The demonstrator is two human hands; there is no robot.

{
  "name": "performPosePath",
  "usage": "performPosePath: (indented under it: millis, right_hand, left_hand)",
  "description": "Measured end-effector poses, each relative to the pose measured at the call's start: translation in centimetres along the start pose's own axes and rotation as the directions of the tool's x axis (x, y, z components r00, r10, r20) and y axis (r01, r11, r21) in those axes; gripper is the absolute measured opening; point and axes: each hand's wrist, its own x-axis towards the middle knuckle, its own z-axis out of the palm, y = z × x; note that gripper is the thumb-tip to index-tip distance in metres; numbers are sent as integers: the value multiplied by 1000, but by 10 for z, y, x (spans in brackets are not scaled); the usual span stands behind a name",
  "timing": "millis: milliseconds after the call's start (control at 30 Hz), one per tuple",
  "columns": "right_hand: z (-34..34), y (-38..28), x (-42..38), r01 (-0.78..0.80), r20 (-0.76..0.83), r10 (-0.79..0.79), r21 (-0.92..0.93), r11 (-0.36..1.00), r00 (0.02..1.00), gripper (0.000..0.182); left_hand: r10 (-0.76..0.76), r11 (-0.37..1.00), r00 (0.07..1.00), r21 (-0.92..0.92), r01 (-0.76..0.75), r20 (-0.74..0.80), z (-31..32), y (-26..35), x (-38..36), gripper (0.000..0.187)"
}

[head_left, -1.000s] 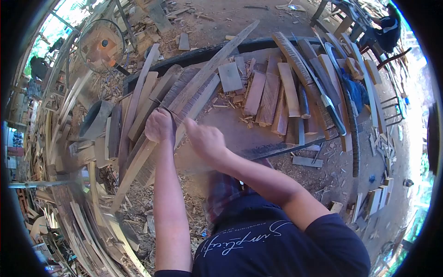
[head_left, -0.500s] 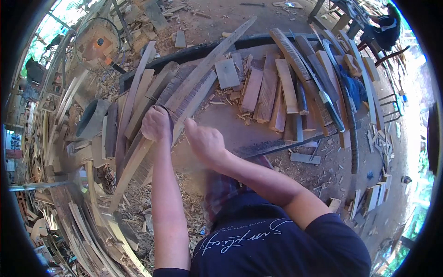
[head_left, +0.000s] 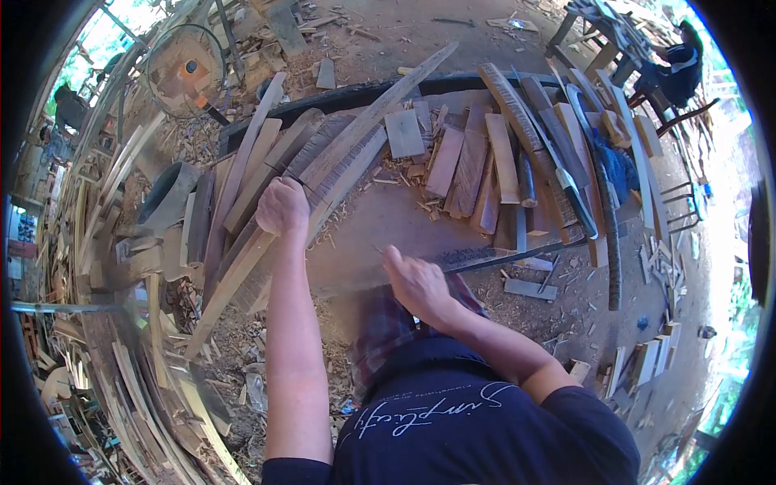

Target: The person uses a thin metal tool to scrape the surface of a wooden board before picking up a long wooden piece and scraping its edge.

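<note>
My left hand (head_left: 282, 207) is closed in a fist over a long, pale wooden strip (head_left: 356, 141). Thin dark bits stick out beside its knuckles, but what the fingers grip is hidden. Under and alongside that strip lie other long wooden pieces, one of them with rough, dark-streaked faces (head_left: 323, 145). Apart from the wood, my right hand (head_left: 416, 283) hovers over the near edge of the workbench (head_left: 356, 246), fingers curled and thumb forward. Whether anything small is in it I cannot make out. Curled shavings (head_left: 323, 236) lie by my left wrist.
Short wooden blocks (head_left: 469, 170) lie across the bench. On its right side are a handsaw (head_left: 575, 198) and more long boards. A round fan (head_left: 187, 69) stands at the back left. Scrap wood (head_left: 145, 396) covers the left floor. A person (head_left: 675, 69) sits at the far right.
My right hand has moved away from the left hand, rightward and toward my body. The left fist stays on the wood, and the whole view has shifted slightly.
</note>
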Motion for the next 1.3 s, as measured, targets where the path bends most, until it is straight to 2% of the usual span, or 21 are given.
performPosePath:
  millis: [133,267,333,467,567,633,800,867,900,967,1033,1167,1300]
  right_hand:
    - [-45,-7,-17,-14,76,15,-22,1000,997,14]
    - [-74,-22,-33,-17,130,22,-43,999,991,12]
    - [-89,-24,-44,-123,119,125,-29,992,985,15]
    - [-75,3,-54,-190,88,194,-52,980,977,18]
    - [-56,20,-60,-175,60,177,-27,984,982,19]
    - [-42,26,-58,-161,40,160,7,987,986,20]
    - [-27,16,-32,-50,-48,56,121,991,997,19]
    - [-21,9,-17,-59,-26,63,134,989,998,19]
    - [-17,6,-9,-74,3,74,149,986,997,20]
    - [-7,4,6,0,-52,6,114,993,999,20]
    - [-2,-2,20,46,-53,-41,89,995,998,20]
    - [4,-11,48,72,-19,-71,86,994,997,20]
    - [15,-11,68,85,-9,-85,58,995,996,19]
  left_hand:
    - [76,997,995,13,-75,-65,3,-2,-12,37]
    - [150,989,961,20,-149,-231,4,-2,-29,27]
    - [180,983,936,19,-183,-303,5,-4,-32,24]
    - [189,978,916,-13,-207,-353,6,-3,-46,23]
    - [214,976,924,33,-215,-316,19,-7,-62,25]
    - [213,976,895,43,-213,-393,28,-7,-64,26]
    - [120,992,935,8,-125,-334,30,1,-51,28]
    - [96,995,943,15,-97,-317,27,0,-44,28]
    - [87,995,959,-27,-98,-270,24,-3,-41,29]
    - [76,993,972,-69,-93,-224,20,-7,-34,30]
    - [-33,980,989,-198,4,-141,20,-10,-28,30]
    - [-76,983,987,-174,51,-141,22,-5,-27,30]
    - [-49,987,979,-161,17,-199,18,-2,-31,25]
